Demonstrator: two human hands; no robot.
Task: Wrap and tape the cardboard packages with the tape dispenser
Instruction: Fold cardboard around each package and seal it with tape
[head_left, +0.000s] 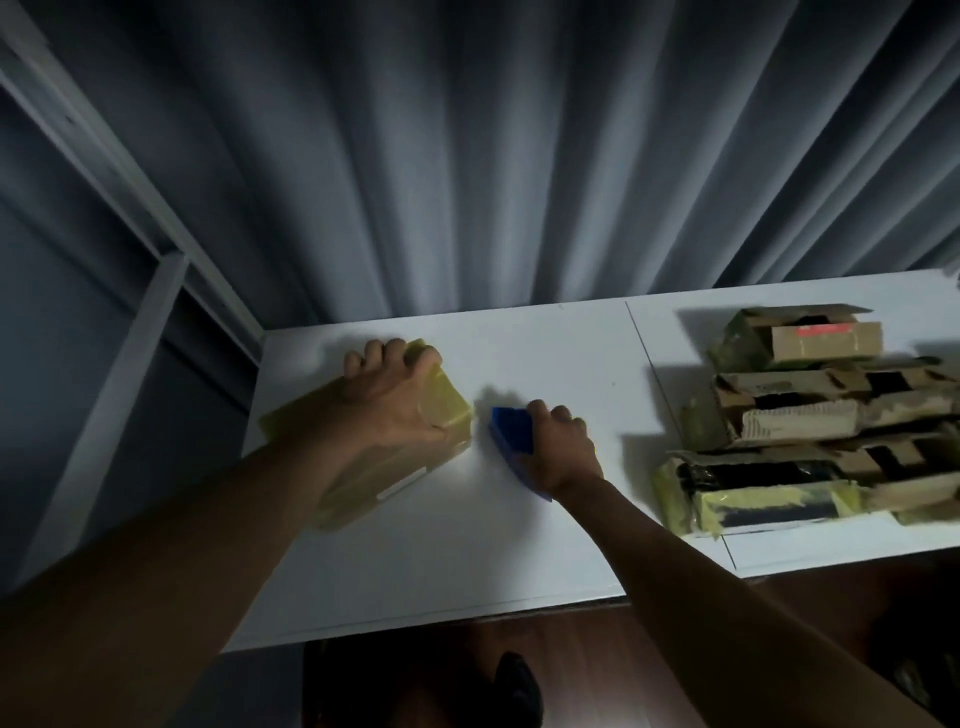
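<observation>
Left hand (387, 400) grips taped package (447, 410), lengthwise near-left to far-right.

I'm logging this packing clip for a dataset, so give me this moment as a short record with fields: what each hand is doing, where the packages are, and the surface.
surface: white table
left hand: left hand grips the far end of the taped package, fingers curled over its edge
right hand: right hand holds the blue tape dispenser on the table, just right of the package
waiting packages: pile of torn cardboard packages at the right of the table, some partly taped
backdrop: grey curtain behind the table
</observation>
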